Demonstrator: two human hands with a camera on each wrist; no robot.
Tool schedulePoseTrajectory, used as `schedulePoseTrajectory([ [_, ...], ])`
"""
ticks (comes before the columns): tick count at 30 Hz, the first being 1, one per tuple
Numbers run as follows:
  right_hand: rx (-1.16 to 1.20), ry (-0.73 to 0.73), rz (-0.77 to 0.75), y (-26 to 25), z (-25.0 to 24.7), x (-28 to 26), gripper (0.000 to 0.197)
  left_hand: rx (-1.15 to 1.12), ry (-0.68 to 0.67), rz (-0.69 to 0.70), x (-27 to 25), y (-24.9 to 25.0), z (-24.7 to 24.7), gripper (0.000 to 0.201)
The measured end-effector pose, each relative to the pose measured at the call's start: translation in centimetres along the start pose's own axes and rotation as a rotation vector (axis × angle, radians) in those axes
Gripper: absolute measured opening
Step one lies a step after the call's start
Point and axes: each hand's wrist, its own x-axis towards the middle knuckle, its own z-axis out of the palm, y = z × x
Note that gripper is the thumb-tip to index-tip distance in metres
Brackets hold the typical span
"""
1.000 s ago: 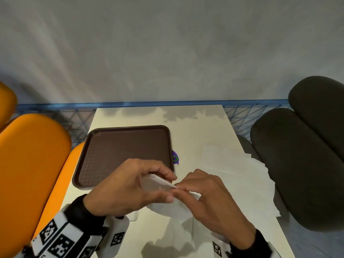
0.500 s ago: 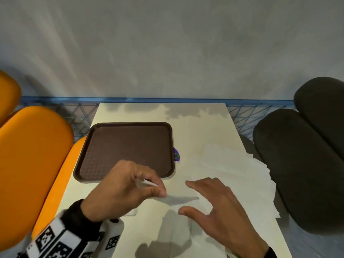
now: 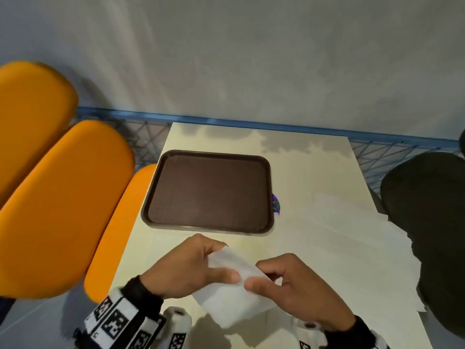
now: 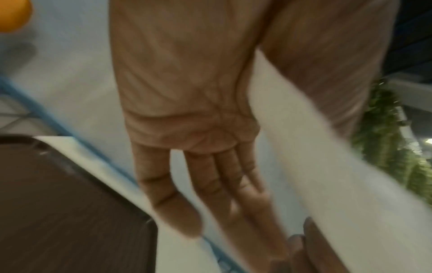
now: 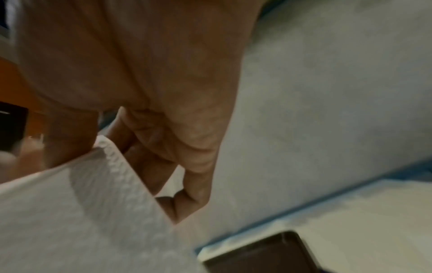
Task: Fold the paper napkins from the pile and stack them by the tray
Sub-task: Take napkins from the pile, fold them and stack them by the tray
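Observation:
A white paper napkin (image 3: 231, 295) hangs just above the table's near edge, held between both hands. My left hand (image 3: 216, 270) pinches its left end, thumb on top and fingers underneath. My right hand (image 3: 261, 280) pinches the right end with curled fingers. The left wrist view shows the napkin (image 4: 304, 147) running between thumb and straight fingers. In the right wrist view the napkin (image 5: 81, 203) lies under the thumb. The brown tray (image 3: 206, 229) sits just beyond the hands. The loose pile of napkins (image 3: 352, 248) is spread over the table's right side.
A purple sticker (image 3: 276, 205) peeks out at the tray's right edge. Orange seats (image 3: 63, 197) stand left of the cream table (image 3: 302, 159) and dark seats (image 3: 427, 210) right. A blue rail (image 3: 251, 123) and a grey wall close off the far end.
Half a second ago my right hand was open over the table while the left pinched the napkin. Now the right hand pinches it too, and the napkin is raised nearer to me.

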Motion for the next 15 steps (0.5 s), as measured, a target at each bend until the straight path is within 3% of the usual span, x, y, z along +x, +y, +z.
schedulePoseTrajectory([
  [2, 0.052, -0.111, 0.155, 1.6, 1.5, 1.1, 0.037, -0.159, 0.065, -0.095, -0.1, -4.1, -0.7, 0.020],
  [5, 0.107, -0.179, 0.335, 4.2, 4.6, 2.4, 0.036, -0.357, 0.186, -0.322, -1.0, -11.5, -1.8, 0.036],
  [9, 0.426, 0.075, 0.515, 6.4, 8.4, 6.0, 0.020, -0.461, 0.331, -0.542, -1.0, -17.7, -3.0, 0.024],
  [13, 0.423, 0.289, 0.571, 8.0, 11.4, 11.2, 0.034, -0.390, 0.586, -0.546, 0.9, -20.4, -5.5, 0.017],
  [15, 0.390, 0.370, 0.604, 8.8, 12.4, 13.1, 0.031, -0.287, 0.674, -0.543, 2.0, -21.3, -6.4, 0.033],
])
